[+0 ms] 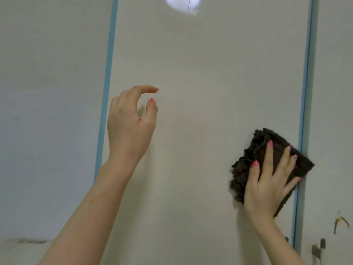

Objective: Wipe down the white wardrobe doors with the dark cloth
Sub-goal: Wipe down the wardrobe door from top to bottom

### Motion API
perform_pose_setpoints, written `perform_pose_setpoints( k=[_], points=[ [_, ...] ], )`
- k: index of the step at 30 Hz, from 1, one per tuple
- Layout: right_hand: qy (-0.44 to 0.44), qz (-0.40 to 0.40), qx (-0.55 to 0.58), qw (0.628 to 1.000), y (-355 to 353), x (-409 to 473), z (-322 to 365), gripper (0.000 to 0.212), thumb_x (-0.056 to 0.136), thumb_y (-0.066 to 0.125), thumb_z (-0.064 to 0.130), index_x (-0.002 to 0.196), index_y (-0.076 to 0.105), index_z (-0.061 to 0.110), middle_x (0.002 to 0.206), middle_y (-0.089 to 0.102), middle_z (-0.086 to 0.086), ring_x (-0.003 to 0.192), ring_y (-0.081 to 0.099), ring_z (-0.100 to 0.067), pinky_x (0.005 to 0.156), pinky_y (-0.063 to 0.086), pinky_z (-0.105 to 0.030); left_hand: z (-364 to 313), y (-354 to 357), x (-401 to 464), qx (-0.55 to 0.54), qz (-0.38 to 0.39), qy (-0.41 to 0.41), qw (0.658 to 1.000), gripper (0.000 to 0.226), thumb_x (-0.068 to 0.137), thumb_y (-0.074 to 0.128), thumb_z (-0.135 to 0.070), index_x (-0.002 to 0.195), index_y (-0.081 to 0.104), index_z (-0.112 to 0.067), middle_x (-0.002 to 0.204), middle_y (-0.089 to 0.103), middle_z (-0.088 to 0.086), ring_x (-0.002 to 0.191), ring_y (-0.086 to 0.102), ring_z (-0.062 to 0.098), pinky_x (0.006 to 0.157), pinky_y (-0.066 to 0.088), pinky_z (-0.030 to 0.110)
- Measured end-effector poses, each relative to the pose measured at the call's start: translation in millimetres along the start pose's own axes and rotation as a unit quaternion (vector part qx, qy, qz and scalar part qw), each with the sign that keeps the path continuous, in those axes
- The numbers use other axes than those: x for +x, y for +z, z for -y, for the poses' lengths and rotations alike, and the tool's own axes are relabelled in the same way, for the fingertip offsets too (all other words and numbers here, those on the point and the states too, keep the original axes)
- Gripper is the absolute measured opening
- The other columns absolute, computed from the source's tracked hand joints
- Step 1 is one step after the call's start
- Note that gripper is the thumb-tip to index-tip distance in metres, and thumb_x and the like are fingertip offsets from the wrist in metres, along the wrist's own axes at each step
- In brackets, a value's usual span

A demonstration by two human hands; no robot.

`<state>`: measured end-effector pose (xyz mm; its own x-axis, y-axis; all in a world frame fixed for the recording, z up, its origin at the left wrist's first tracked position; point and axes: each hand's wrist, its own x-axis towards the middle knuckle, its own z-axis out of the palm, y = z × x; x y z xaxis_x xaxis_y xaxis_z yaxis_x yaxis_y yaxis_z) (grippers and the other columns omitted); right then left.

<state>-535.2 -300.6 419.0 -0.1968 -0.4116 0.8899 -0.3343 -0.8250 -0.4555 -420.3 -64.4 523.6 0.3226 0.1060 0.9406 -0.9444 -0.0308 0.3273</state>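
A white wardrobe door fills the middle of the view, framed by light blue edge strips on both sides. My right hand presses a folded dark brown cloth flat against the door's lower right, its fingers spread straight over the cloth. The cloth's right corner overlaps the right blue strip. My left hand hovers in front of the door's left part, fingers loosely curled, thumb and forefinger apart, holding nothing.
Another white door lies left of the left blue strip, and a third lies right of the right one. Grey handles and a yellowish-brown smear sit at the lower right. A bright light reflection shows at the top.
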Motion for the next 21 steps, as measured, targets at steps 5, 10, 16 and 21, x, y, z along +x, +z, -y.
perform_pose_setpoints(
  k=[5,10,16,21],
  points=[
    [0.016,-0.012,0.009,1.000,16.5,-5.4,45.4,0.055,0.097,0.027,0.041,0.150,0.022,0.027,0.159,0.011,-0.009,0.146,0.003,-0.030,0.112,-0.001,-0.064,11.3,-7.1,-9.9,0.005,0.016,-0.014,1.000,0.026,0.090,0.047,-0.022,0.109,0.059,-0.034,0.108,0.054,-0.022,0.111,0.046,0.008,0.081,0.031,0.014],
    [-0.162,0.021,-0.015,0.986,43.1,-28.7,134.4,0.052,0.097,0.032,0.041,0.147,0.031,0.027,0.156,0.021,-0.012,0.144,0.013,-0.034,0.111,0.007,-0.065,23.6,-26.1,-10.0,0.030,0.011,-0.015,0.999,0.026,0.088,0.046,-0.024,0.109,0.059,-0.033,0.107,0.054,-0.024,0.108,0.049,0.008,0.078,0.030,0.008],
    [-0.406,0.078,0.000,0.910,72.3,-42.1,224.7,0.048,0.097,0.034,0.043,0.142,0.042,0.028,0.156,0.024,-0.007,0.146,0.014,-0.031,0.112,0.006,-0.064,32.8,-48.3,-9.2,0.031,0.007,-0.018,0.999,0.027,0.087,0.046,-0.025,0.109,0.060,-0.030,0.105,0.060,-0.015,0.103,0.055,0.012,0.086,0.043,0.026],
    [-0.414,0.076,0.014,0.907,75.1,-46.9,232.7,0.045,0.099,0.035,0.041,0.140,0.046,0.027,0.155,0.026,-0.007,0.145,0.016,-0.031,0.113,0.005,-0.063,45.3,-59.7,-12.8,0.029,-0.007,-0.026,0.999,0.027,0.086,0.045,-0.026,0.106,0.061,-0.031,0.105,0.063,-0.013,0.101,0.057,0.013,0.088,0.046,0.034]
  ],
)
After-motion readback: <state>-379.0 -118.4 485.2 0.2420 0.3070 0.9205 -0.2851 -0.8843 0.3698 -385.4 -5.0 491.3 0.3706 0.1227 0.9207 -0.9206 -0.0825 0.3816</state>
